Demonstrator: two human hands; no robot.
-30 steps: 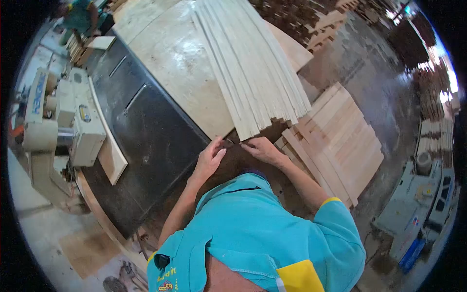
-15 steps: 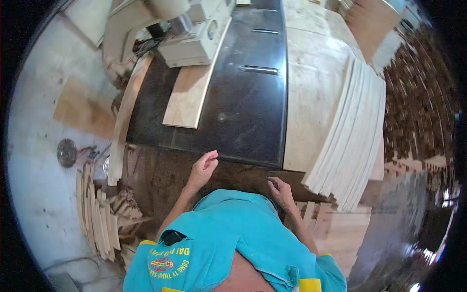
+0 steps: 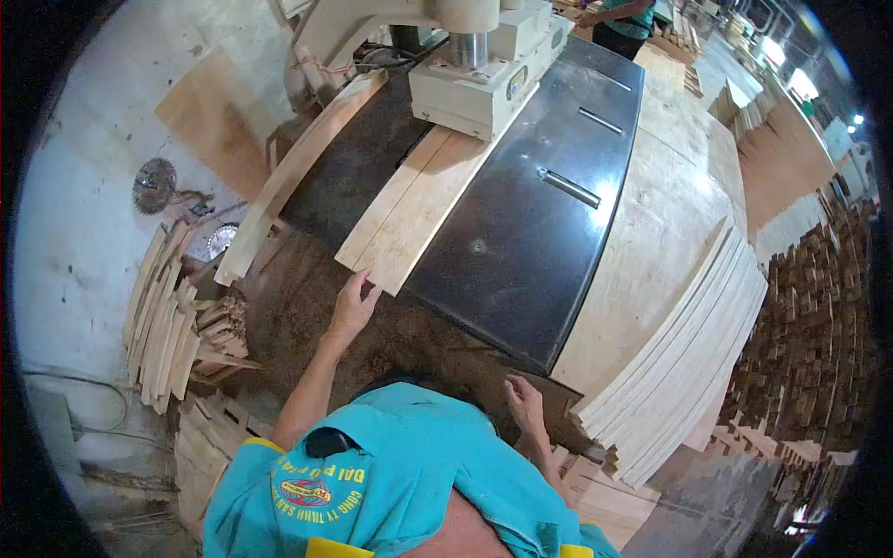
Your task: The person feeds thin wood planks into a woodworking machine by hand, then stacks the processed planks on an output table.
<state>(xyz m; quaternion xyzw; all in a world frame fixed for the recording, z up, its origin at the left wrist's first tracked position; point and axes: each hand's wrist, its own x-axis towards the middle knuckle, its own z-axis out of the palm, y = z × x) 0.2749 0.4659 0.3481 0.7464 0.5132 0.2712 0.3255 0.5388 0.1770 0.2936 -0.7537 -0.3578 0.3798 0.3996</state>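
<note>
A pale wooden board (image 3: pixel 409 219) with a dark lengthwise line lies on the black machine table (image 3: pixel 502 270), its far part under the machine's white head (image 3: pixel 484 88). My left hand (image 3: pixel 352 312) is at the board's near end, fingertips touching the edge and thumb a little apart from the fingers. In front of my body, by the table's near corner, my right hand (image 3: pixel 526 405) hangs with its fingers loosely curled and nothing visible in them. A stack of thin wooden strips (image 3: pixel 684 358) lies to its right.
A plywood side table (image 3: pixel 642 232) adjoins the black table. A long wooden rail (image 3: pixel 298 177) runs along the left edge. Wood offcuts (image 3: pixel 163 321) pile up at lower left, near round saw blades (image 3: pixel 154 186). Another person (image 3: pixel 625 20) stands at the far end.
My view has swung to the right. My left hand has moved from beside the table edge to the board's near end. A lengthwise line now shows on the board. My right hand stays near my body.
</note>
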